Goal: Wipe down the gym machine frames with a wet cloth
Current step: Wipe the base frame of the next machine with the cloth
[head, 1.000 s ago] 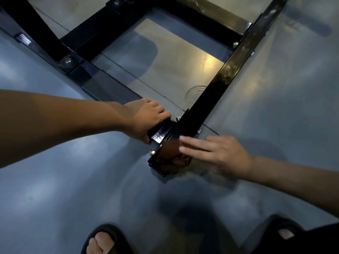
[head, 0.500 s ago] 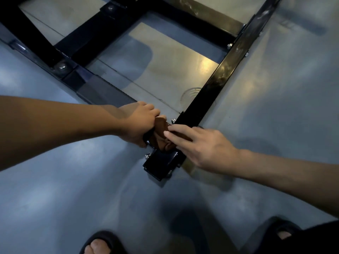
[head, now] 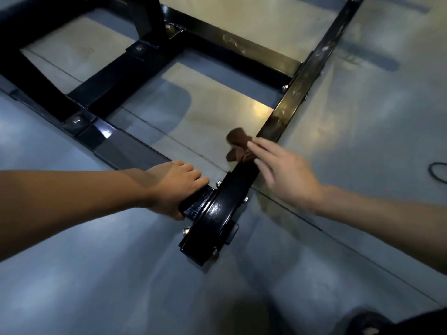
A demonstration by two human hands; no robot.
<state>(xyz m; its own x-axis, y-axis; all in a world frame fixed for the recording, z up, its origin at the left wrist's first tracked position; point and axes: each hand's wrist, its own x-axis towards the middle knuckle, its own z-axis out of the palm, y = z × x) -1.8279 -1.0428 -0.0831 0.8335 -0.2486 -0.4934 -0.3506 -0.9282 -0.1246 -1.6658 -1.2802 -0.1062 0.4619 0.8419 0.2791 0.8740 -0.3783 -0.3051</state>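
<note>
**Cloth on the base rail**

We see the black machine frame [head: 294, 97] lying across the grey floor [head: 96, 274]. Our left hand [head: 177, 187] grips its corner crossbar. Our right hand [head: 285, 175], fingers straight, presses the brown cloth [head: 238, 143] onto the long rail.

The right hand [head: 287, 175] is blurry, so its fingers look smeared. It lies over part of the cloth [head: 238, 146], and that part is hidden. The cloth is blurry too, and its shape is hard to make out. The left hand [head: 174, 187] curls over a frame [head: 217, 213] bar, and its fingertips are hidden under the bar. Both arms are cut off by the picture's sides. The frame runs off the far and left edges. A dark cord [head: 437, 171] is cut off at the right edge. A sandal [head: 370, 325] at the near edge is only partly seen.
</note>
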